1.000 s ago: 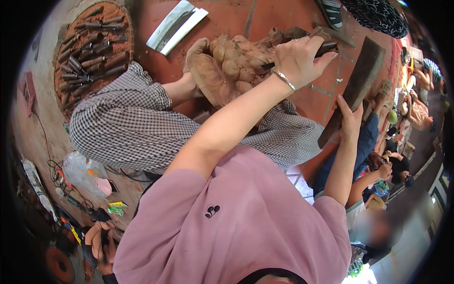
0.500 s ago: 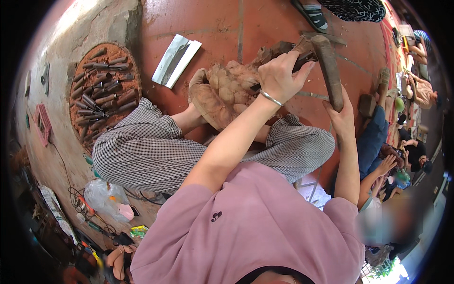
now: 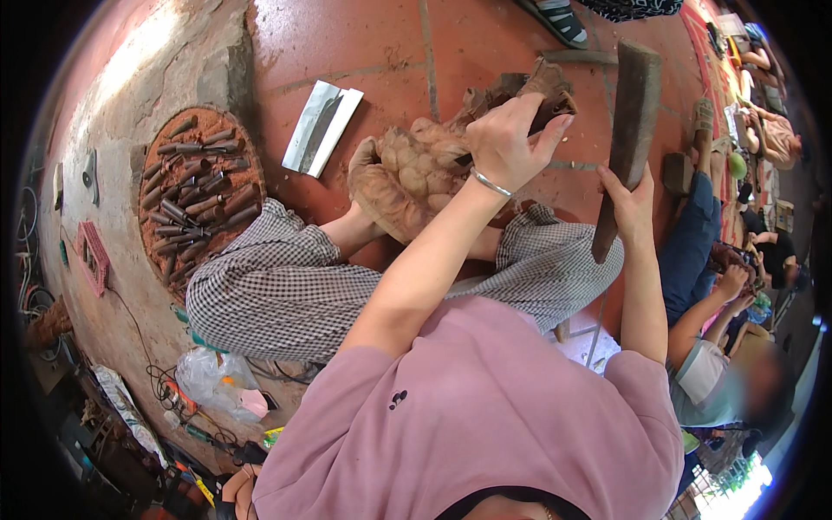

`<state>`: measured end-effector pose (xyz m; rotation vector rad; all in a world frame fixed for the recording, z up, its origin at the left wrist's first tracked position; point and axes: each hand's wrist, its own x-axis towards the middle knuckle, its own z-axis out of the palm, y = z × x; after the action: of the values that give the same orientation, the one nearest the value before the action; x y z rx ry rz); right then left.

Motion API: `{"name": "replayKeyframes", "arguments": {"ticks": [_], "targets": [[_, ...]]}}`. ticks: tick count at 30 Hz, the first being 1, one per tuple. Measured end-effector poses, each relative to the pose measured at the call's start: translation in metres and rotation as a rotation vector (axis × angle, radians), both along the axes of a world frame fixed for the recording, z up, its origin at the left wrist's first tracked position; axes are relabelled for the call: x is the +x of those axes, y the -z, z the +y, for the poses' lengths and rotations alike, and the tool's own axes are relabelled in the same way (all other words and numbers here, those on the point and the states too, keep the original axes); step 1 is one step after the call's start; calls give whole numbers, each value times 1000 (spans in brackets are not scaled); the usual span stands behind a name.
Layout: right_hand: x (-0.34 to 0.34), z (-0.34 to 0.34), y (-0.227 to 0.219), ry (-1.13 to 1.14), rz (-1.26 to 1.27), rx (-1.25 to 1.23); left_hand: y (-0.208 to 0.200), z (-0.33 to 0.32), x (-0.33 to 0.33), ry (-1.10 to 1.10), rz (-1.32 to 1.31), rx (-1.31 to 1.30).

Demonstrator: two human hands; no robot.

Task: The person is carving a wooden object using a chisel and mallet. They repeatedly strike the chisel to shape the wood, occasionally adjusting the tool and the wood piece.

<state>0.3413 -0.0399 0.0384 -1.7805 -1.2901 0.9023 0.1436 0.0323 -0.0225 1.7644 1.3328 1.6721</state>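
Observation:
My left hand (image 3: 510, 143), with a metal bangle at the wrist, is closed round a wood chisel (image 3: 555, 107). The chisel's dark handle end sticks out past my thumb; its cutting end is mostly hidden beside my hand. Under it lies a brown wood carving (image 3: 412, 160) with rounded, lumpy relief, resting against my feet and crossed legs. My right hand (image 3: 628, 204) grips a long, flat-sided wooden mallet (image 3: 635, 108) held upright, to the right of the chisel and apart from it.
A round basket (image 3: 253, 143) of several chisels among reddish shavings stands at left. A sharpening stone (image 3: 322, 128) on a white base lies on the tiled floor (image 3: 373, 39). A plastic bag (image 3: 208, 377) and cables lie lower left. Other people sit along the right; a sandaled foot (image 3: 563, 24) is at top.
The mallet has swung right, away from the chisel's handle end, and stands more upright. My left hand keeps its place on the chisel. The whole view has shifted slightly.

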Motion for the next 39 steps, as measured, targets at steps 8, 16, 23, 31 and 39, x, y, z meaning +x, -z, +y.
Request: {"name": "replayKeyframes", "arguments": {"ticks": [8,16,23,31,39], "targets": [[-1,0,-13,-183,-379,93,-6,4,0,-20,14,-90],[-4,1,-17,-238,-534,-28,-4,4,-1,-46,21,-136],[-7,0,-17,-184,-352,-188,-4,2,-2,-36,21,-149],[-5,-2,-14,-200,-342,-84,2,1,-3,-43,18,-100],[-7,-4,-14,-231,-415,11,0,0,-5,-35,2,-85]]}}
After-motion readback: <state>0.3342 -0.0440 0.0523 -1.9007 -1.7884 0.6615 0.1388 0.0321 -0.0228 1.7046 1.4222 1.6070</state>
